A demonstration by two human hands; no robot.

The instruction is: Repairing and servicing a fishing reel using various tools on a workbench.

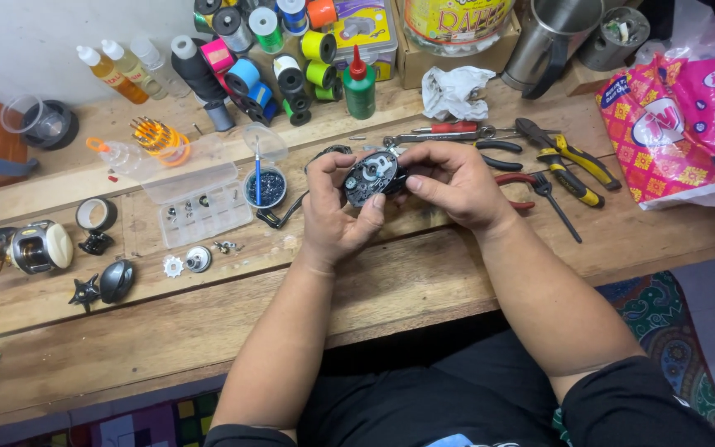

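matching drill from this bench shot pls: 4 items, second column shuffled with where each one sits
Things:
1. open fishing reel
2. green squeeze bottle
3. yellow-handled pliers
4. white gear

Places:
A. flat on the bench, right of the hands
B. between the left hand and right hand
C. upright at the back, beside the line spools
D. on the bench, left of the hands, below the clear parts box

Pairs: 1-B, 2-C, 3-A, 4-D

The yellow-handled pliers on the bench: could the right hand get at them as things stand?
Probably not at once: the right hand and left hand both grip the fishing reel. Otherwise the path to the yellow-handled pliers looks open.
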